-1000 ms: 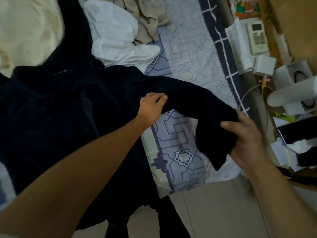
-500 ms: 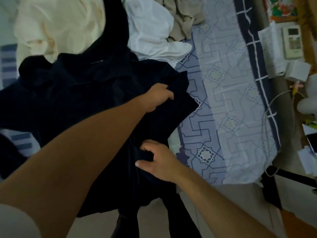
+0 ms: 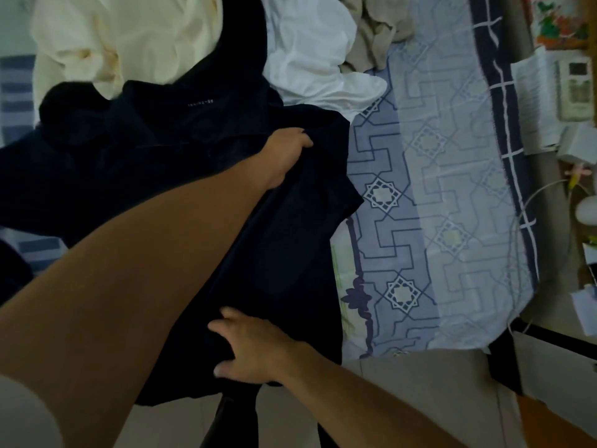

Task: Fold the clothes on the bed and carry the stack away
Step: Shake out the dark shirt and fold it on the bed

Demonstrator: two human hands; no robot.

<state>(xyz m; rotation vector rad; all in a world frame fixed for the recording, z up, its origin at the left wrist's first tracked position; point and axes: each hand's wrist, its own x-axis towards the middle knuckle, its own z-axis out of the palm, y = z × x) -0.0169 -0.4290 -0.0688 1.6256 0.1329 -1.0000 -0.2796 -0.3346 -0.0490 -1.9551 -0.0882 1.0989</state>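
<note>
Where the dark garment (image 3: 200,176) spills over the near edge of the bed (image 3: 452,189), the right hand (image 3: 255,347) sits nearest the camera, low in view. Its fingers (image 3: 223,331) spread leftward and lie against the cloth; whether the thumb pinches a fold or the hand only presses cannot be told, since the dark fabric hides the contact.

Farther in and slightly right of that, the left hand (image 3: 287,153) is curled round a gathered fold on the garment's right side, fingertips tucked under the cloth, forearm crossing the fabric diagonally from near left.

The line between the two hands runs near to far along the garment's right edge. The bulk of the cloth lies left of that line, spread toward the far left. A narrow dark length hangs off the bed below the right hand, toward the floor.

Judgement: the fold likely turns on this near-far edge, carried leftward over the body. The left hand has the firmer hold; the right is nearer the hanging hem.

Beyond, at the far side: a cream garment (image 3: 129,37), a white garment (image 3: 310,53), a beige one (image 3: 374,30), all unfolded. No stack is visible yet.
</note>
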